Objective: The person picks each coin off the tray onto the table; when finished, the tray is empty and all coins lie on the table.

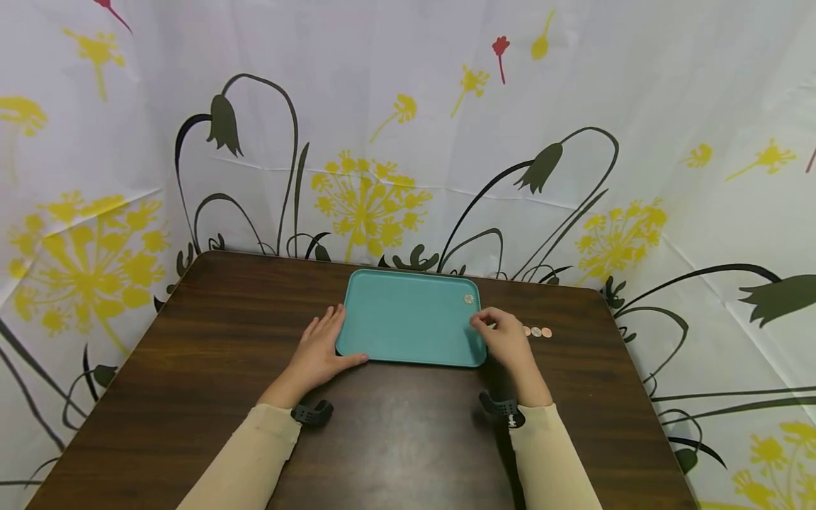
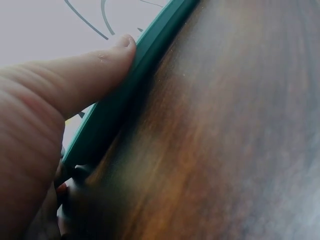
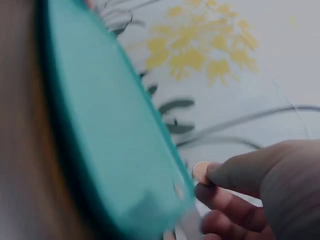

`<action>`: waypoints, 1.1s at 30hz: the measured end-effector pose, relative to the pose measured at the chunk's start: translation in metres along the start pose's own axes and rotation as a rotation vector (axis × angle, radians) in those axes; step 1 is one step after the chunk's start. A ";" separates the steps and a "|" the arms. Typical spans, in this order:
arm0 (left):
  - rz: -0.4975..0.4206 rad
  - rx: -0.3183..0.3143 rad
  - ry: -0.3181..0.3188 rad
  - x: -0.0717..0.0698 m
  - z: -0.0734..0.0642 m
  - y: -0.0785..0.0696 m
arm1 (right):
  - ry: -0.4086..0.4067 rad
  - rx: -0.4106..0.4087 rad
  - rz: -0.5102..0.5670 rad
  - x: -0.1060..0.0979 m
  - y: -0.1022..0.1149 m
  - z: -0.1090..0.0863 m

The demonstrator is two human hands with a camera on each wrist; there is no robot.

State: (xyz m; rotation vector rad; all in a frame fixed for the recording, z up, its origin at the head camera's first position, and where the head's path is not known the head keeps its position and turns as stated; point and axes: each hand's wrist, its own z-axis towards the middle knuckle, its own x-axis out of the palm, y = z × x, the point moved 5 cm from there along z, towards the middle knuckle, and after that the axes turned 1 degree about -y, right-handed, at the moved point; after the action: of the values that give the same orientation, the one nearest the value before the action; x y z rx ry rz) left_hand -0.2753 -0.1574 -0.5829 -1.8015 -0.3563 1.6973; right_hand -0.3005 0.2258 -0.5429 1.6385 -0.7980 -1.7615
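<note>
My left hand (image 1: 320, 345) lies at the near left corner of a teal rectangular tray (image 1: 408, 319). Its fingers stretch along the tray's left side, and in the left wrist view the thumb (image 2: 100, 75) touches the rim. Over the right end of the tray, my right hand (image 1: 506, 340) pinches a small copper-coloured coin (image 3: 201, 172) between thumb and fingertips. Another coin (image 1: 468, 299) lies flat in the tray's far right corner. Right of the tray, a short row of coins (image 1: 536, 331) rests on the table beside the right hand, which partly covers the nearest one.
All of this stands on a dark brown wooden table (image 1: 395, 432). A white curtain (image 1: 408, 71) with yellow and dark green flower prints hangs right behind the table's far edge. Both wrists wear dark bands (image 1: 312, 413).
</note>
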 end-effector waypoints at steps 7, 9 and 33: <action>0.003 0.005 0.017 0.003 0.002 -0.004 | -0.267 0.154 0.017 -0.054 -0.071 -0.038; -0.003 0.003 0.017 0.001 0.002 -0.005 | -0.331 0.204 0.069 -0.060 -0.087 -0.044; 0.004 -0.002 0.011 -0.002 0.000 -0.005 | -0.304 0.147 -0.157 -0.051 -0.100 -0.031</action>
State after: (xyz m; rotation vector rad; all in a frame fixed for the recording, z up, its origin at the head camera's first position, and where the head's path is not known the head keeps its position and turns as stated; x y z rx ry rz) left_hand -0.2750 -0.1548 -0.5787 -1.8127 -0.3502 1.6899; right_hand -0.2692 0.3278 -0.5890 1.5825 -0.9781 -2.1420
